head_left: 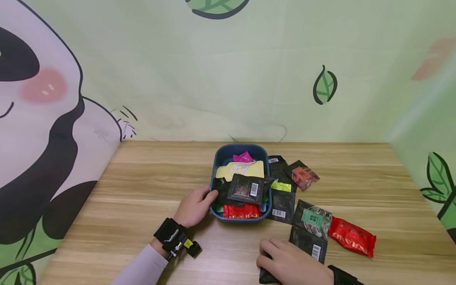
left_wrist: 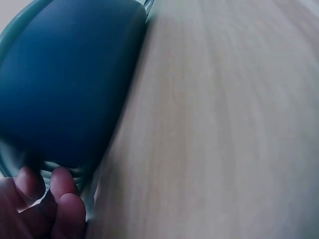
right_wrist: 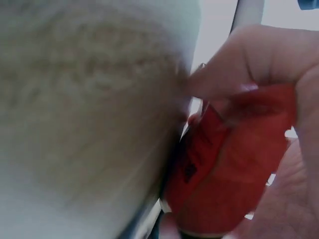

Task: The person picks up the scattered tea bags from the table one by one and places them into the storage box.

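Observation:
A blue plastic basket (head_left: 266, 154) stands on the wooden table, filled with small packets. My left hand (head_left: 194, 206) grips its left side, the thumb over the rim. In the left wrist view, fingertips (left_wrist: 62, 184) curl at the slotted end of the basket. Low in the head view, my right hand (head_left: 288, 259) holds a black packet (head_left: 267, 276) close over the table. The right wrist view shows that packet's red printed face (right_wrist: 219, 169), pinched between thumb and fingers. Beside this hand lies another black packet (head_left: 308, 243) with a barcode, partly hidden under the hand.
Right of the basket lie several flat black packets (head_left: 283, 204), one with an orange label (head_left: 303, 176) and one with a green label (head_left: 317, 219). A puffy red packet (head_left: 352, 236) lies farther right. Behind the table hangs a green panda-print cloth (head_left: 231, 87).

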A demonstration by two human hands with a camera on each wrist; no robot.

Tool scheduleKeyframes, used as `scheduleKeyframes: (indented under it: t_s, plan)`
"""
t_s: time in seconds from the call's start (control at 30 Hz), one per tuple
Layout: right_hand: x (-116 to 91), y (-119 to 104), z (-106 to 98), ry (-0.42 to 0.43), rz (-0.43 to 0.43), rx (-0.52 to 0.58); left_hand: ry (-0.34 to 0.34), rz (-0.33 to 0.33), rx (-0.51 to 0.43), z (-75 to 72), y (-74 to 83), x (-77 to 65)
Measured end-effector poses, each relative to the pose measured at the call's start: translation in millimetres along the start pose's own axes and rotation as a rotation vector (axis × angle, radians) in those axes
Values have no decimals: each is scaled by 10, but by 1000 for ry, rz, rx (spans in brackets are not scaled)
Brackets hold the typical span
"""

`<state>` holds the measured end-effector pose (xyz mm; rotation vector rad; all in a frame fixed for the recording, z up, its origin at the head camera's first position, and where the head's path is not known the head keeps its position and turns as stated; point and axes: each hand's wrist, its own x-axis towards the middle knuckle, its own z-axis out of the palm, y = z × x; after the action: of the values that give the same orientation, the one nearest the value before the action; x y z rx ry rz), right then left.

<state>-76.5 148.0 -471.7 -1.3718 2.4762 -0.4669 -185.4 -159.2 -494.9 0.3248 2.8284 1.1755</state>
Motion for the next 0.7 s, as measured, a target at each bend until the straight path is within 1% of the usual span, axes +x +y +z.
scheduleKeyframes:
  t_s: [0.17,0.23,0.37,0.5,0.57,0.63,0.7]
  plan:
    - [51,-12,-43,-16,2,-19,1,0,-3,-5,3,-2]
    - [60,-29,-95,-4,5,-23,-1,-1,-2,-4,1,-2]
    - [70,-71,-257,80,34,-3,0,2,0,-2,2,-4]
    - [134,-89,-453,225,46,-11,7,7,3,-6,3,-5]
    - [181,-91,-537,283,35,-26,8,9,1,-7,4,-5]
    - [232,-97,-611,314,15,-24,6,7,0,-9,8,-7]
    - [282,-109,-672,318,-6,-5,4,5,0,-10,10,-8]
